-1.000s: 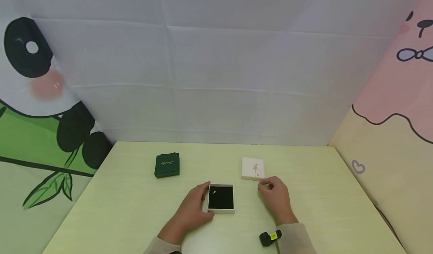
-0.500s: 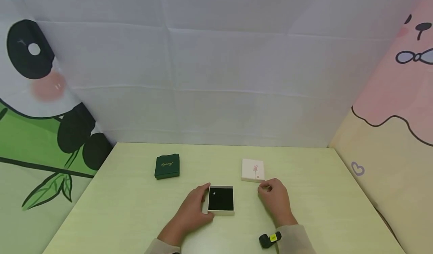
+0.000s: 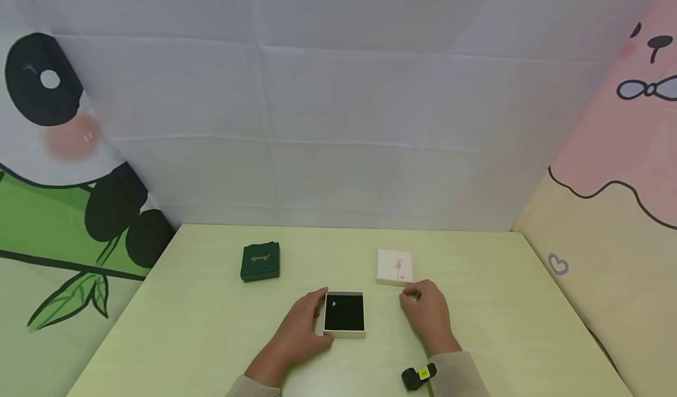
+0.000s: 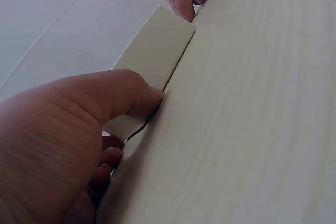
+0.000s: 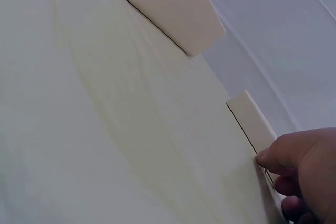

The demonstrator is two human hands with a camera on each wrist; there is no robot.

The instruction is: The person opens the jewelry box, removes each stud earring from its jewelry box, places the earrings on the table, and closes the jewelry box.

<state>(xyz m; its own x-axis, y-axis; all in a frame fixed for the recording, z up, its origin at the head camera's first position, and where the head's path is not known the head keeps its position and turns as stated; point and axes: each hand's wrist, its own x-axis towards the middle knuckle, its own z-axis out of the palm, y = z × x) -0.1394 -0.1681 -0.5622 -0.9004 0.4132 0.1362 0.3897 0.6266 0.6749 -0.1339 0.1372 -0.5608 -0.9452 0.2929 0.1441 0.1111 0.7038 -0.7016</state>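
Observation:
A small square white box (image 3: pixel 344 334) with a black lining stands open on the table, and a tiny star-shaped piece (image 3: pixel 334 303) shows on the lining. My left hand (image 3: pixel 296 335) holds the box by its left side, thumb at the front corner; in the left wrist view the thumb (image 4: pixel 134 95) lies along its wall. By the front right corner of a flat white box (image 3: pixel 394 266) with a pink flower print, my right hand (image 3: pixel 429 315) rests with loosely curled fingers. Nothing is visible in it; whether it touches that box is unclear.
At the back left of the table (image 3: pixel 185 315) sits a dark green box (image 3: pixel 260 262) with gold lettering. A small black device with a yellow label (image 3: pixel 419 376) is by the right sleeve. White cloth hangs behind, with printed panels on both sides.

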